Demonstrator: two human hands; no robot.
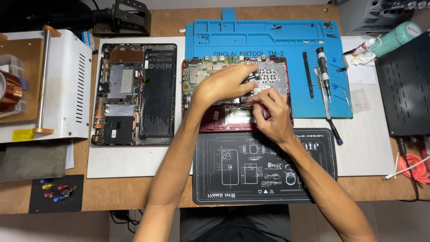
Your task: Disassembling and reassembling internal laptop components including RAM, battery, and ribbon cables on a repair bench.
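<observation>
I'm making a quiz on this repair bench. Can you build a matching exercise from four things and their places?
Things:
1. red laptop base
2. black laptop base
3. blue work mat
4. black printed mat

Places:
A. nearest the person
B. far side of the table
C. under both hands
D. left of the red one

Pairs: 1-C, 2-D, 3-B, 4-A
</observation>
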